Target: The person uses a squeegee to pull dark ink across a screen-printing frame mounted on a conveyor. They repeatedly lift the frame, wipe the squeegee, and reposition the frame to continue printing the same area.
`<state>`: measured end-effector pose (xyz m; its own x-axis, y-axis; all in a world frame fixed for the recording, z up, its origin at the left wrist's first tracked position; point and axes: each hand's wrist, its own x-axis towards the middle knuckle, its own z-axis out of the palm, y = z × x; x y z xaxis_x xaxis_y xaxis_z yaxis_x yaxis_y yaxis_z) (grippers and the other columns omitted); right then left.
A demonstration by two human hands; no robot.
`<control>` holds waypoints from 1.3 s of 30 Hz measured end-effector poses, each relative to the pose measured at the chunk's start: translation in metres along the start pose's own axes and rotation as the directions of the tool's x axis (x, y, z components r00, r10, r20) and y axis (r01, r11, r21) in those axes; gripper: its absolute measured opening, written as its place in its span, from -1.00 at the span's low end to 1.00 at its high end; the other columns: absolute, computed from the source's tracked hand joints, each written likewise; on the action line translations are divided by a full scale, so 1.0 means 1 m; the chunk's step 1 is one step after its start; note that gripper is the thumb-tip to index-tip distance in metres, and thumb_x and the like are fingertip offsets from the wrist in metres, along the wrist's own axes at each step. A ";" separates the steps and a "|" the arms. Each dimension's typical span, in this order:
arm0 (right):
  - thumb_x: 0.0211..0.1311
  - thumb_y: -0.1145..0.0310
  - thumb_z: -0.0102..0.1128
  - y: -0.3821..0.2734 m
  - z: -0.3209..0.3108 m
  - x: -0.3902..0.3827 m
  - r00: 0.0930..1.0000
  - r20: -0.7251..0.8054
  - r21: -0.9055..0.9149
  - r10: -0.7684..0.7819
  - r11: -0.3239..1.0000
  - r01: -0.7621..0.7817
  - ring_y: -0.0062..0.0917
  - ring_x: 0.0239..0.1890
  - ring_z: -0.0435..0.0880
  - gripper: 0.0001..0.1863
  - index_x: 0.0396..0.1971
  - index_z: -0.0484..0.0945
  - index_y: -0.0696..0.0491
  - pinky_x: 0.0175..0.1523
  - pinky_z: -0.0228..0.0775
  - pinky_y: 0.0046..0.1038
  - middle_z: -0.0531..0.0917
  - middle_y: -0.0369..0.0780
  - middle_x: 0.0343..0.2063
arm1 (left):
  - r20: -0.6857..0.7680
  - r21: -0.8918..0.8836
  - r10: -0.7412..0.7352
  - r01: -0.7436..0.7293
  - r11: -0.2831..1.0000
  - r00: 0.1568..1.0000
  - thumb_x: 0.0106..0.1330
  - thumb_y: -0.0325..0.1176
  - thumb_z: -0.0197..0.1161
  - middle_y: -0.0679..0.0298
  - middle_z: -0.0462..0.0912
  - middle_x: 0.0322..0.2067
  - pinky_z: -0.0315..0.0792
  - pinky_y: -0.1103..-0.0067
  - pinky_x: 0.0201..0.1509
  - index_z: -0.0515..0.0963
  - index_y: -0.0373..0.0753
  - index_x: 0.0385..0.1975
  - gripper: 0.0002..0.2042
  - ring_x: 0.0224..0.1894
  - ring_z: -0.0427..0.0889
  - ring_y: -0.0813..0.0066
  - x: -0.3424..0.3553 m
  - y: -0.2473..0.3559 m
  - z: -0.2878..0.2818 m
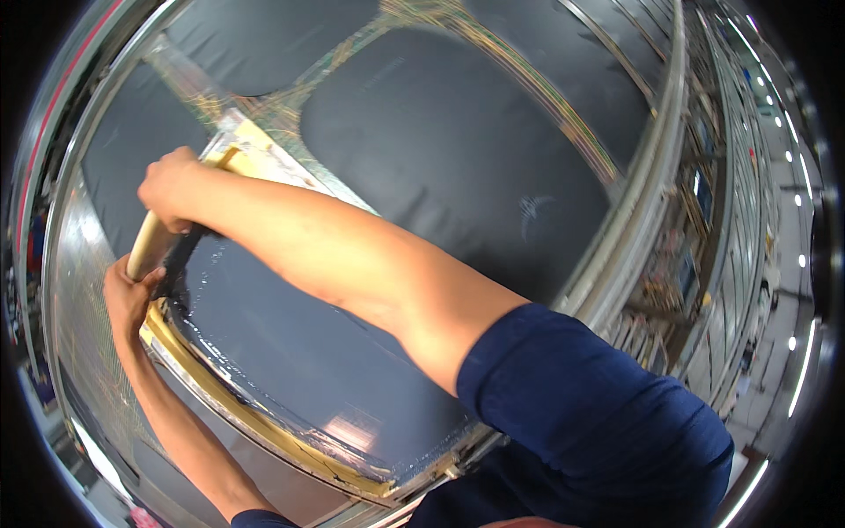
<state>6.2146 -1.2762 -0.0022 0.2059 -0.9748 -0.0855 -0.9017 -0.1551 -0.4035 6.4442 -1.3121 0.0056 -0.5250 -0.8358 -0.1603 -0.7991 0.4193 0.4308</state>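
Both of my hands grip a squeegee with a pale rounded wooden handle (151, 245) and a dark strip beneath it. My right hand (172, 187) wraps round the far end, its arm stretched across the picture. Closer to me, my left hand (130, 296) is closed round the near end. The squeegee stands at the left side of a printing screen, against a glossy dark grey ink layer (299, 299). Yellow tape (238, 414) runs along the screen's near edge, with wet ink smeared beside it. The squeegee's lower edge is partly hidden.
Past the screen lies a dark sheet (449, 150) with curved, multicoloured lined bands (546, 92). A metal rail (625, 202) bounds it on the right. Beyond that are racks holding many items (678, 273) and an aisle floor (766, 405). A metal frame edge (66, 167) curves along the left.
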 end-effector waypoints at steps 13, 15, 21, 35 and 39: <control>-0.21 0.33 0.52 -0.060 0.040 -0.233 0.996 -0.072 -0.063 -0.051 0.997 0.047 -0.26 -0.21 0.77 -0.76 -0.42 0.78 -0.01 0.02 0.44 -0.25 0.76 -0.15 -0.36 | 0.021 0.075 -0.058 0.057 0.996 0.998 0.00 -0.37 0.60 0.08 0.77 -0.42 0.58 0.35 -0.17 0.73 -0.21 -0.16 -0.64 -0.33 0.78 0.20 -0.210 0.092 0.064; -0.23 0.40 0.48 -0.077 0.047 -0.292 0.997 -0.048 -0.045 -0.066 0.997 0.064 -0.25 -0.34 0.77 -0.83 -0.50 0.75 -0.01 -0.01 0.43 -0.25 0.74 -0.16 -0.51 | 0.016 0.049 -0.072 0.071 0.996 0.997 -0.03 -0.38 0.59 0.05 0.75 -0.44 0.57 0.32 -0.19 0.74 -0.20 -0.21 -0.68 -0.34 0.77 0.12 -0.267 0.122 0.079; -0.18 0.42 0.38 -0.114 0.079 -0.444 0.992 -0.066 -0.026 -0.108 0.994 0.107 -0.20 -0.46 0.69 -0.94 -0.66 0.64 -0.02 -0.08 0.36 -0.24 0.64 -0.16 -0.66 | -0.093 0.060 0.089 -0.084 0.995 0.992 -0.11 -0.44 0.50 0.06 0.71 -0.52 0.53 0.29 -0.29 0.75 -0.16 -0.36 -0.76 -0.45 0.68 0.00 -0.412 0.162 0.138; -0.08 0.18 0.52 -0.079 0.029 -0.289 0.983 0.045 -0.118 -0.180 0.976 0.184 -0.18 -0.32 0.78 -0.76 -0.41 0.72 -0.05 -0.15 0.58 -0.13 0.74 -0.12 -0.49 | -0.220 0.114 0.153 -0.131 0.985 0.963 -0.05 -0.35 0.44 0.07 0.68 -0.51 0.55 0.20 -0.25 0.73 -0.12 -0.42 -0.84 -0.38 0.69 -0.02 -0.287 0.112 0.072; -0.13 0.10 0.59 -0.037 -0.003 -0.148 0.987 0.055 -0.129 -0.151 0.979 0.157 -0.16 -0.18 0.78 -0.64 -0.30 0.75 -0.08 -0.04 0.62 -0.14 0.77 -0.10 -0.33 | -0.190 0.223 0.131 -0.087 0.971 0.973 -0.06 -0.16 0.57 0.10 0.77 -0.38 0.59 0.22 -0.08 0.77 -0.06 -0.22 -0.64 -0.22 0.76 0.07 -0.155 0.064 0.030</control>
<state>6.2164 -1.1264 0.0280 0.3603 -0.9299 -0.0741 -0.8998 -0.3255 -0.2907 6.4657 -1.1454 0.0314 -0.5599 -0.8256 0.0693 -0.7954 0.5591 0.2338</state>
